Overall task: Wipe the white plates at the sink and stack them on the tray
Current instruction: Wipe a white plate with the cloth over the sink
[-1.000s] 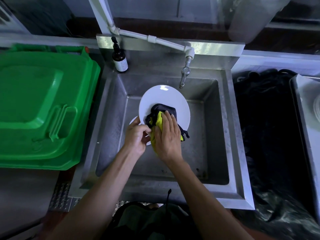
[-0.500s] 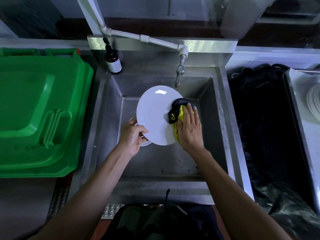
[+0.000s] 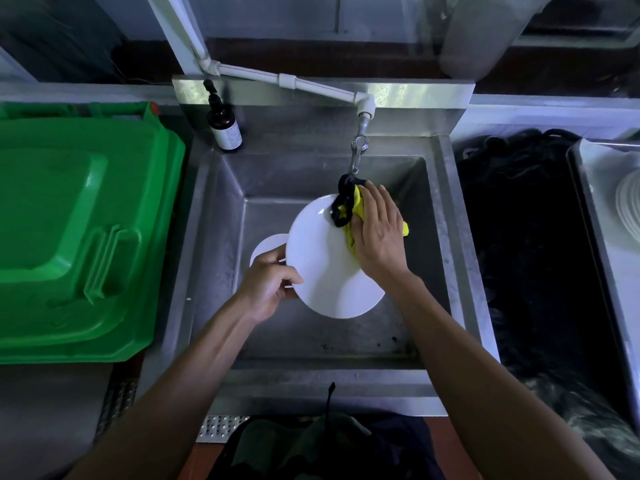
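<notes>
Where steel sink point(image 3: 460, 237) stands, green bin point(image 3: 76, 237) beside

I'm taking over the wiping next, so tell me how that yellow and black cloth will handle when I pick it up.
Probably floppy: the cloth bunches and folds under the right hand against the white plate. Likely light, since flat fingers alone keep it in place. Its black edge dangles loose near the tap, so it may snag there.

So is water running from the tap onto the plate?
No, the tap shows no stream; the right hand presses a yellow cloth on the plate.
</notes>
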{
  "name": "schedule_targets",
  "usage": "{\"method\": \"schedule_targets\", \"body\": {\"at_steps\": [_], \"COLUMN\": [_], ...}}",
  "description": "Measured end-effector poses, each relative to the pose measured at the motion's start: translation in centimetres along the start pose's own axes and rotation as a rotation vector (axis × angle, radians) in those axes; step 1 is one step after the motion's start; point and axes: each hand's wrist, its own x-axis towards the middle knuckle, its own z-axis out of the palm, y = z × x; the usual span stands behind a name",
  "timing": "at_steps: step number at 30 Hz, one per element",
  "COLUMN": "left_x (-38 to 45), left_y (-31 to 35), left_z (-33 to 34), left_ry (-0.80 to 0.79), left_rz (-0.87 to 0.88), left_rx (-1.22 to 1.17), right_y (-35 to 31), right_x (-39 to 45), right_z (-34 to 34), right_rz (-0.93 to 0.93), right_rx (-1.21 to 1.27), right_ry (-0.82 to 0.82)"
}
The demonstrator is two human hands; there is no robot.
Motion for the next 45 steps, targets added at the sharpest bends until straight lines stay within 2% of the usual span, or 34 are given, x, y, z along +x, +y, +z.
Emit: {"method": "schedule_targets", "body": {"at_steps": [7, 13, 17, 23, 28, 36, 45], "left_x": [-0.1, -0.3, -0.2, -0.7, -0.9, -0.8, 0.2], "left_y": [-0.2, -0.2, -0.1, -0.6, -0.7, -1.8, -1.6], "left_z": [0.6, 0.8, 0.1, 0.1, 0.3, 1.1, 1.8], "left_ry": [0.0, -0.001, 0.005, -0.037, -0.008, 0.177, 0.299], "left_rz": [-0.019, 0.021, 0.057, 0.031, 0.021, -0.005, 0.073], "left_rx": [0.008, -0.013, -0.063, -0.079, -0.051, -0.163, -0.273], "right_y": [-3.1, -4.7, -5.1, -5.0, -4.5, -2.8, -0.1], "right_x": [-0.6, -2.8, -4.7, -6.1, -4.5, -1.1, -2.2], "right_z": [0.8, 1.6, 2.2, 2.4, 2.1, 2.6, 2.7], "right_rz": [-0.104, -0.227, -0.324, -0.308, -0.323, -0.174, 0.072], "right_rx": [0.027, 0.124, 0.133, 0.083, 0.067, -0.029, 0.016], "right_ry": [-0.025, -0.154, -0.17, -0.151, -0.138, -0.049, -0.051]}}
